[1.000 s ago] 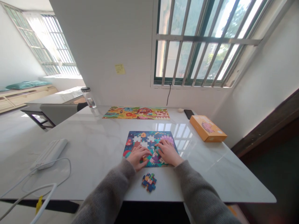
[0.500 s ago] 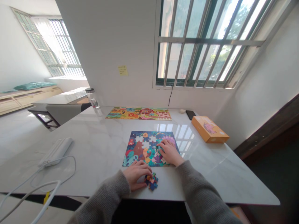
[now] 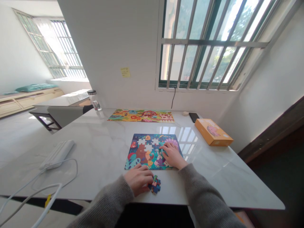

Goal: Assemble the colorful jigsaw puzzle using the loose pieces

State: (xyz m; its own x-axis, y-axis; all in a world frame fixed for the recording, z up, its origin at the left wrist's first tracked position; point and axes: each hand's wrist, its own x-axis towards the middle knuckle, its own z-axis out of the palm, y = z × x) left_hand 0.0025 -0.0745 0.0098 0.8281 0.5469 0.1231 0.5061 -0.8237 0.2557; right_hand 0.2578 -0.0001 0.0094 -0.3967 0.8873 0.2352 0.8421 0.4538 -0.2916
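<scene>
A jigsaw puzzle with a dark blue border and animal pictures lies in front of me, with several white gaps in its upper left and middle. My right hand rests on its right side, fingers spread and lying on the pieces. Below the puzzle, a small pile of loose puzzle pieces sits by the table's near edge. My left hand is at the pile's left side, its fingers and thumb bent together on a puzzle piece that they mostly hide.
Behind the puzzle lies a long farm-picture puzzle. An orange box and a black phone are at the right back. A bottle stands at the far left; a white power strip with cables lies on the left of the table.
The fingers and thumb of my left hand have drawn closer together at the pile, covering more of its left side. My right hand has stayed in place on the puzzle.
</scene>
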